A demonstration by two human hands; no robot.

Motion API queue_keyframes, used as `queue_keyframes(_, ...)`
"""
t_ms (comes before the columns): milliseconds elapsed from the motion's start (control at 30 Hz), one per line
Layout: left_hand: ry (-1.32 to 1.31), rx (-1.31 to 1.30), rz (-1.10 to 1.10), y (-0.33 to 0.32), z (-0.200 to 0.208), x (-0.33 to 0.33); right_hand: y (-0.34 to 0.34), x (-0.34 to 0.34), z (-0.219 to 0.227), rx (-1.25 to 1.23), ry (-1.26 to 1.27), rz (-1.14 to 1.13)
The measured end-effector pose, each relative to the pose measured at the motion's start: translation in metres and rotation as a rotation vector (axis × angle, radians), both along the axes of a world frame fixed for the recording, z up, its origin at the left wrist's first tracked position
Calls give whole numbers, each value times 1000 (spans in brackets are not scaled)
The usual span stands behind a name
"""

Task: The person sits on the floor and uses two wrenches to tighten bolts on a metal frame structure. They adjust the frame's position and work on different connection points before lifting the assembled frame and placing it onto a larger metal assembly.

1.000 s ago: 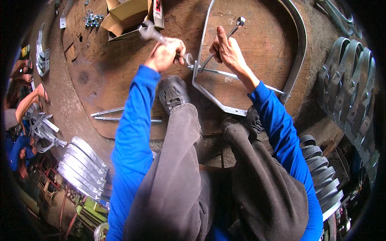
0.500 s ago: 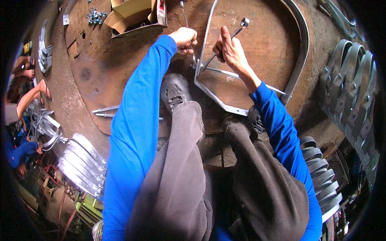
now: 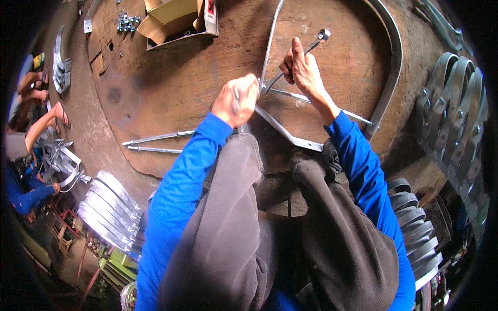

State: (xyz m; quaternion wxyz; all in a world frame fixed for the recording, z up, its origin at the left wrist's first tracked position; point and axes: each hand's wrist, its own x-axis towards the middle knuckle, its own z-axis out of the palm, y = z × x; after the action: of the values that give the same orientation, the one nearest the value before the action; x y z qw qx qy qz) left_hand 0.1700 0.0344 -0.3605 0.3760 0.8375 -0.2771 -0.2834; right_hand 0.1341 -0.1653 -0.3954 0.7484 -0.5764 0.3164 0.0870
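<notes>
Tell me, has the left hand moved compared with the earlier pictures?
Yes. The left hand pulled back from the cardboard box toward the body, near the metal frame.

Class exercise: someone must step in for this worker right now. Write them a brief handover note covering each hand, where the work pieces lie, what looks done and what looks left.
Left hand: closed round a small tool at the joint of the bent metal frame.
Right hand: gripping a wrench whose lower end meets the same joint.
The frame lies flat on the wooden board. Two loose rods lie to the left; a cardboard box and loose nuts sit at the far edge.
Done: frame laid out, both tools on the joint.
Left: whether the joint is tight cannot be told.
</notes>
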Motion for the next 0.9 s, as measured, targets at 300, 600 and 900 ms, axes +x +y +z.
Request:
queue_keyframes(300,-193,112,-181,30,12,-56,1,-3,-1,25,-26,-56)
queue_keyframes(600,572,-85,173,7,13,42,2,-4,0,-8,-11,-58)
queue_keyframes(900,666,177,-23,-52,-38,103,3,-3,3,-6,11,-52)
